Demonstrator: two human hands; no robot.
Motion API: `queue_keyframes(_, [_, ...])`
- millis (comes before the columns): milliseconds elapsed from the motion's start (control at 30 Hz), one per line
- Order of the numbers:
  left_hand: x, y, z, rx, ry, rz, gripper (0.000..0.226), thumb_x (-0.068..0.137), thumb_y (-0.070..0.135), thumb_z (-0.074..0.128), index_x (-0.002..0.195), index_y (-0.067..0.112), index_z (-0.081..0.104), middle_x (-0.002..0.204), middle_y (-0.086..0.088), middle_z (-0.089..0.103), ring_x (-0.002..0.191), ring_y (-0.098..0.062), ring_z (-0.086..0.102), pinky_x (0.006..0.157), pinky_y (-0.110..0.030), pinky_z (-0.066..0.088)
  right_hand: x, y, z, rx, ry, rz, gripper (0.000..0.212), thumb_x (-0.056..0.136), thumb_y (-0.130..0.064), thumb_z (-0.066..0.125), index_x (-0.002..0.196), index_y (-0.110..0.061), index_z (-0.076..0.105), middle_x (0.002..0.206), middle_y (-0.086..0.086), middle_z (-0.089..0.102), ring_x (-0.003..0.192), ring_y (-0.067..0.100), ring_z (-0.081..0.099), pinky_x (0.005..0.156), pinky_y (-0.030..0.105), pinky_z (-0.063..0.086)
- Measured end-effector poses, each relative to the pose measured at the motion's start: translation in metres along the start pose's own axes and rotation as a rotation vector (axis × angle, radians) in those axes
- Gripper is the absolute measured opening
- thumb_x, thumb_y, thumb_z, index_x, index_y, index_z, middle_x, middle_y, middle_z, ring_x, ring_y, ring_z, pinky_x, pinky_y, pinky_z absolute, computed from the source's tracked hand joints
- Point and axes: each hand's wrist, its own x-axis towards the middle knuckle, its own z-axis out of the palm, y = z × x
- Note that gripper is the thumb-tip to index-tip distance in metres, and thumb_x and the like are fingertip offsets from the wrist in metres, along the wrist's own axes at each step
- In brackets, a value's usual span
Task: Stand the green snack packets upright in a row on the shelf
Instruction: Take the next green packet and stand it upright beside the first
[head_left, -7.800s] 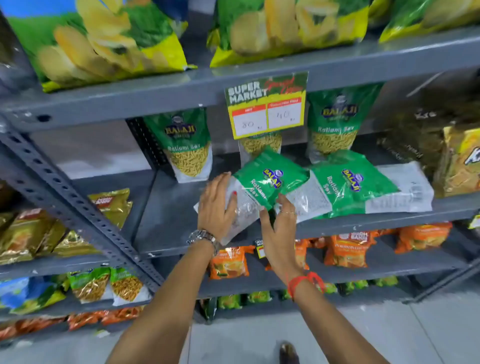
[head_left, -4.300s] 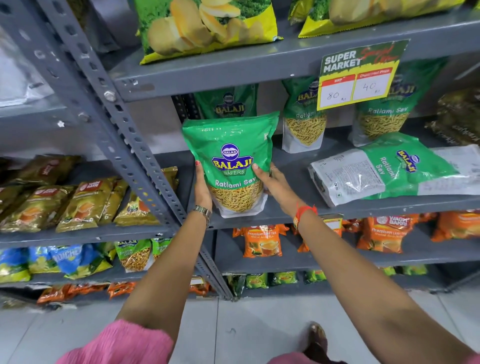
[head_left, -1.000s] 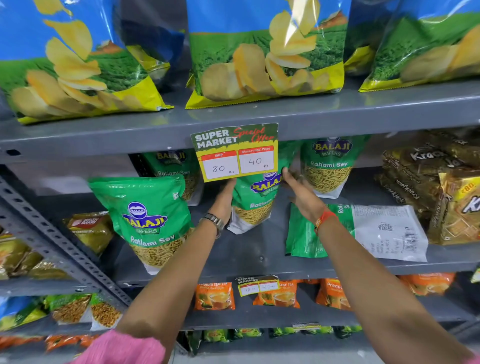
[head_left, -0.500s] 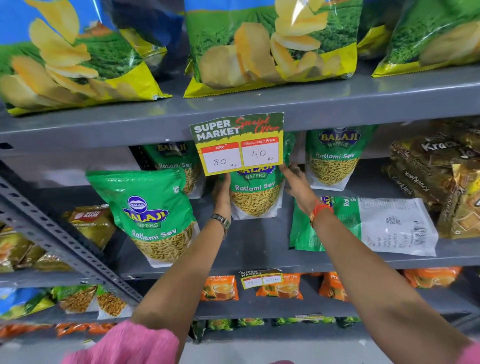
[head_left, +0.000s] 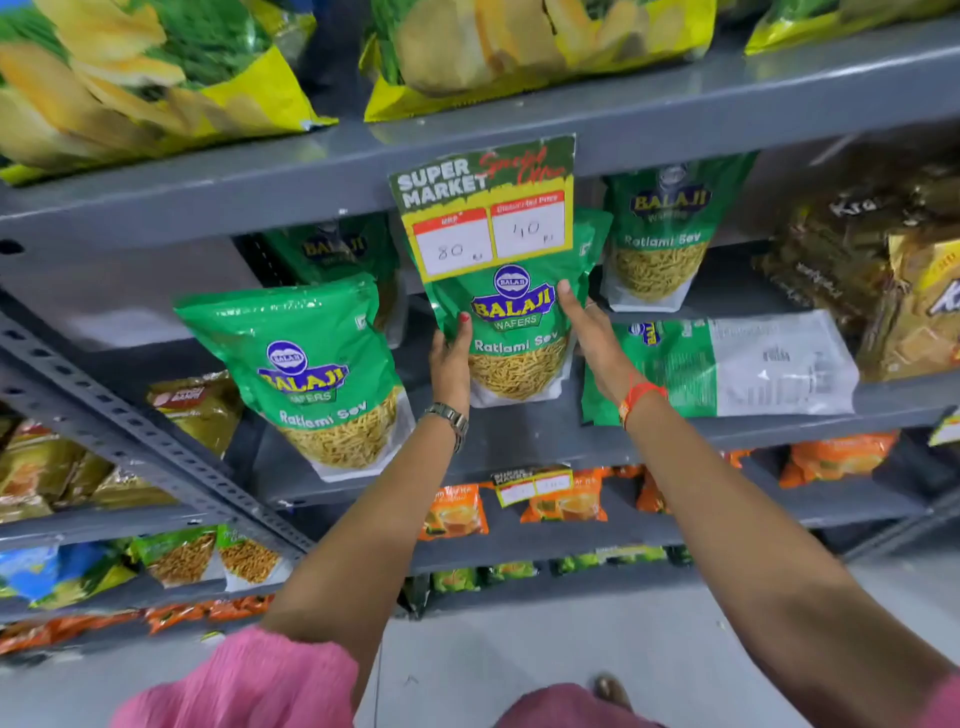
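Since 0.5 s ago: middle packet (head_left: 511, 332) pulled forward toward shelf (head_left: 545, 436) front edge | left grip (head_left: 451, 358), right grip (head_left: 597, 343) clasping its sides, upright | base seemingly touching shelf | 1 packet (head_left: 727, 364) flat at right, remaining.

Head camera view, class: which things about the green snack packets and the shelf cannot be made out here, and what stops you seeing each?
- Held packet: top hidden by the price card.
- Back left packet: lower half hidden by the front left packet.
- Lying packet: left end covered by the right hand; print blurred.
- Left hand: its grip behind the packet is hidden.
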Motion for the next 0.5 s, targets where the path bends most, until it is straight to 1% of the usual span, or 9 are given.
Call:
queue_keyframes(33, [-0.005,-0.003,-0.004,0.024,-0.013,-0.014,0.054,0.09,0.026,0.054,0.137,0.007,0.038,0.139,-0.011,0.049,0.113,-0.018,0.052,0.092,-0.031,0.043,-0.005,0.004,0.0,0.011,0.028,-0.002,0.079,0.08,-0.063,0.048,0.143,-0.02,0.032,0.15,0.001,0.04,0.137,0.018,0.036,0.113,0.037,0.027])
queue_keyframes(67, [-0.009,-0.005,-0.008,0.039,-0.023,-0.033,0.057,0.089,0.028,0.055,0.138,0.007,0.036,0.143,-0.011,0.045,0.122,-0.021,0.049,0.1,-0.035,0.039,-0.011,0.008,0.0,0.013,0.056,-0.008,0.074,0.083,-0.059,0.047,0.143,-0.019,0.033,0.149,0.002,0.04,0.137,0.018,0.037,0.11,0.032,0.028])
queue_keyframes(100, [-0.014,-0.006,-0.011,0.052,-0.03,-0.053,0.061,0.089,0.031,0.055,0.141,0.007,0.033,0.147,-0.01,0.041,0.13,-0.023,0.044,0.108,-0.041,0.035,-0.018,0.011,0.001,0.009,0.076,-0.013,0.072,0.084,-0.058,0.046,0.144,-0.019,0.032,0.15,0.002,0.038,0.137,0.019,0.035,0.107,0.03,0.027])
queue_keyframes(167, [-0.021,-0.005,-0.015,0.072,-0.051,-0.084,0.066,0.088,0.034,0.056,0.143,0.008,0.03,0.151,-0.01,0.035,0.136,-0.026,0.036,0.115,-0.048,0.027,-0.029,0.014,0.002,-0.01,0.108,-0.001,0.075,0.086,-0.057,0.045,0.146,-0.017,0.025,0.154,0.004,0.031,0.14,0.02,0.03,0.108,0.032,0.025])
queue_keyframes(267, [-0.032,-0.008,-0.02,0.053,-0.084,-0.074,0.065,0.088,0.033,0.055,0.143,0.008,0.03,0.15,-0.01,0.036,0.137,-0.025,0.035,0.116,-0.048,0.026,-0.043,0.017,0.004,-0.021,0.173,0.021,0.077,0.087,-0.056,0.043,0.147,-0.014,0.019,0.155,0.007,0.026,0.141,0.024,0.028,0.112,0.037,0.023])
queue_keyframes(367, [-0.037,-0.009,-0.022,0.044,-0.09,-0.049,0.059,0.089,0.029,0.055,0.139,0.005,0.037,0.146,-0.012,0.043,0.133,-0.025,0.042,0.114,-0.047,0.031,-0.053,0.017,0.005,-0.036,0.176,0.032,0.082,0.085,-0.059,0.043,0.148,-0.014,0.017,0.157,0.008,0.022,0.142,0.025,0.025,0.115,0.042,0.02])
queue_keyframes(433, [-0.04,-0.01,-0.021,-0.003,-0.075,-0.034,0.056,0.089,0.024,0.055,0.137,0.001,0.038,0.143,-0.016,0.045,0.131,-0.027,0.044,0.113,-0.046,0.034,-0.055,0.017,0.003,-0.049,0.183,0.048,0.085,0.084,-0.061,0.043,0.148,-0.014,0.014,0.157,0.009,0.019,0.143,0.026,0.023,0.116,0.044,0.019])
queue_keyframes(467, [-0.043,-0.01,-0.02,-0.042,-0.063,-0.016,0.053,0.09,0.021,0.055,0.136,-0.001,0.039,0.142,-0.017,0.047,0.128,-0.027,0.047,0.111,-0.043,0.037,-0.056,0.017,0.002,-0.06,0.183,0.062,0.086,0.083,-0.062,0.044,0.148,-0.014,0.014,0.158,0.009,0.018,0.143,0.026,0.023,0.116,0.045,0.019])
queue_keyframes(500, [-0.046,-0.011,-0.018,-0.072,-0.047,0.027,0.049,0.091,0.018,0.053,0.134,-0.001,0.041,0.139,-0.015,0.049,0.123,-0.024,0.05,0.107,-0.037,0.042,-0.057,0.017,-0.001,-0.066,0.17,0.073,0.086,0.082,-0.064,0.044,0.148,-0.015,0.015,0.158,0.009,0.019,0.143,0.026,0.024,0.116,0.046,0.02])
